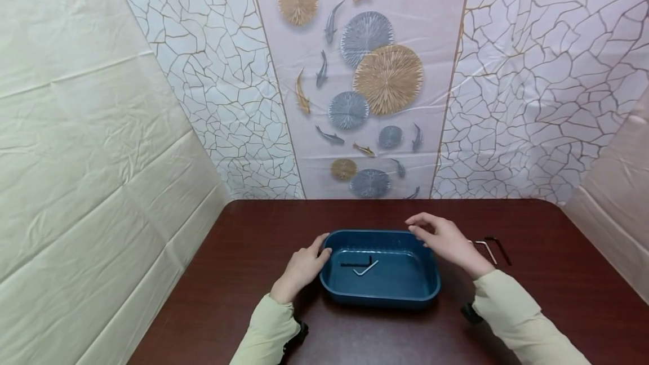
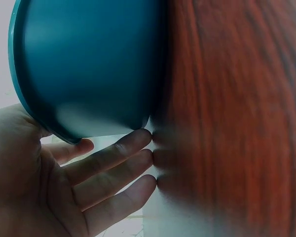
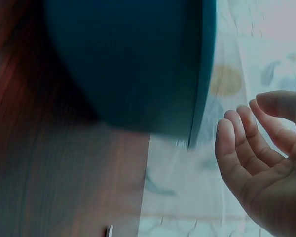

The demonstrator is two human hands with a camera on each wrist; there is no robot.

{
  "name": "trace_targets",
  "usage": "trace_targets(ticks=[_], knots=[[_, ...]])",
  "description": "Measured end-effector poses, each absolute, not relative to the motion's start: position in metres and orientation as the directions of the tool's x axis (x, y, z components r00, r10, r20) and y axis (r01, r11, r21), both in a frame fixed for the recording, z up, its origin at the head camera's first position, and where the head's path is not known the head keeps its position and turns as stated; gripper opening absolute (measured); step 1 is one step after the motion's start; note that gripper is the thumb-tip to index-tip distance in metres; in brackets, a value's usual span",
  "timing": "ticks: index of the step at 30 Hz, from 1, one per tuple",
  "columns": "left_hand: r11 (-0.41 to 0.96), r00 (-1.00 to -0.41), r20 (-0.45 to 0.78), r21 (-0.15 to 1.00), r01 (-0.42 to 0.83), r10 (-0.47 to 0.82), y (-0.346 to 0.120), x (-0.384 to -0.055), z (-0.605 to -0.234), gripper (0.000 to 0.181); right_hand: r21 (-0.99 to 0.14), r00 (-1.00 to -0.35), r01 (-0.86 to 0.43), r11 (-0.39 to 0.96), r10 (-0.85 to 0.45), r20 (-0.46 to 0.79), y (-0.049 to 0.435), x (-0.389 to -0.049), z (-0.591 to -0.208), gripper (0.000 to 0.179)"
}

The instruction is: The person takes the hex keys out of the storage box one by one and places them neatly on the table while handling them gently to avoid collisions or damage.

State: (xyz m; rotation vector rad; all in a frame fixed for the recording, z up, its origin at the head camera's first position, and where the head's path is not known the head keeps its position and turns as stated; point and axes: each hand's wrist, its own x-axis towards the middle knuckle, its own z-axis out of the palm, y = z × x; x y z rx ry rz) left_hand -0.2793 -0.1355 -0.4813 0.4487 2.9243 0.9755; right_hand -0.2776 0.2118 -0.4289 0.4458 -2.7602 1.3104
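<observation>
A blue rectangular tray [image 1: 380, 299] sits on the table, with a black hex key [image 1: 356, 264] and a silver hex key [image 1: 366, 268] lying inside near its left end. My left hand [image 1: 304, 266] holds the tray's left rim, thumb over the edge. Its other fingers [image 2: 113, 173] extend down outside the wall, tips at the tabletop. Above the tray's back right corner is my right hand [image 1: 440, 236], fingers loosely bent and holding nothing. In the right wrist view that hand [image 3: 266, 153] is apart from the tray wall [image 3: 133, 64].
To the right of the tray, partly behind my right wrist, a silver hex key [image 1: 488, 249] and a black hex key [image 1: 501, 249] lie on the dark red table [image 1: 228, 297]. A patterned cloth wall [image 1: 375, 128] rises behind the table's back edge.
</observation>
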Motion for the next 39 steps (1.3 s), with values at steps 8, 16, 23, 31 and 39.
trace_targets(ticks=[8,16,23,31,39], knots=[[0.759,-0.959,0.053,0.599,0.254,0.279,-0.137,-0.281,-0.483,0.052,-0.722,-0.932,-0.348,0.598,-0.301,0.2,0.178,-0.277,-0.433,0.025],[0.761,-0.959,0.053,0.597,0.254,0.278,-0.137,-0.282,-0.483,0.051,-0.737,-0.914,-0.359,0.573,-0.375,0.154,0.164,-0.277,-0.435,0.025],[0.78,-0.962,0.049,0.574,0.248,0.27,-0.136,-0.282,-0.484,0.051,-0.704,-0.866,-0.445,0.554,-0.466,0.18,0.158,-0.278,-0.443,0.021],[0.764,-0.957,0.072,0.588,0.267,0.28,-0.137,-0.283,-0.483,0.052,-0.651,-0.835,-0.474,0.593,-0.537,0.119,0.146,-0.28,-0.448,0.016],[0.766,-0.959,0.052,0.59,0.255,0.279,-0.137,-0.283,-0.487,0.052,-0.617,-0.8,-0.501,0.608,-0.596,0.062,0.13,-0.279,-0.457,0.017]])
